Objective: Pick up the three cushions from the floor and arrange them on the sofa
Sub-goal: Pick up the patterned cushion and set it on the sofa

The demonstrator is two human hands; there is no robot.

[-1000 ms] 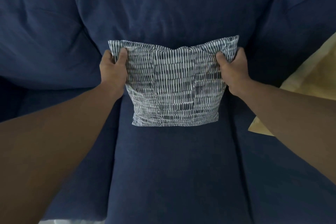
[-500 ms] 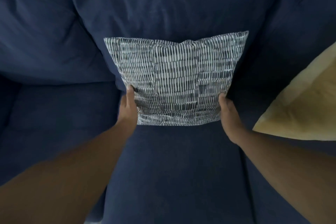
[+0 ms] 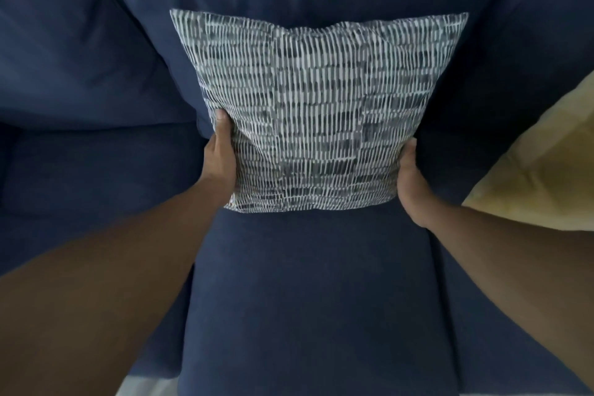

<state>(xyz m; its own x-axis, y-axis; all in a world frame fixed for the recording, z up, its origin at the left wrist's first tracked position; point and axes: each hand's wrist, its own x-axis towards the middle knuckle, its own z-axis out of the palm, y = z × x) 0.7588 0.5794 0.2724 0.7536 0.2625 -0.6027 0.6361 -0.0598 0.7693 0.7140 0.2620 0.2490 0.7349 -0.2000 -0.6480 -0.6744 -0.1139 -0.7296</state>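
Note:
A grey-and-white striped cushion [image 3: 315, 112] stands upright on the middle seat of the dark blue sofa [image 3: 308, 299], leaning against the back cushion. My left hand [image 3: 221, 154] grips its lower left edge, thumb on the front. My right hand [image 3: 409, 180] presses against its lower right edge, fingers hidden behind the fabric. A yellow cushion [image 3: 543, 167] lies on the right seat, partly cut off by the frame edge.
The sofa's back cushions [image 3: 80, 42] fill the top of the view. The left seat [image 3: 96, 170] is bare. A strip of pale floor [image 3: 144, 387] shows at the bottom edge.
Both hands slid from the striped cushion's top corners down to its lower sides. The cushion now stands more upright against the back, and the view has moved closer.

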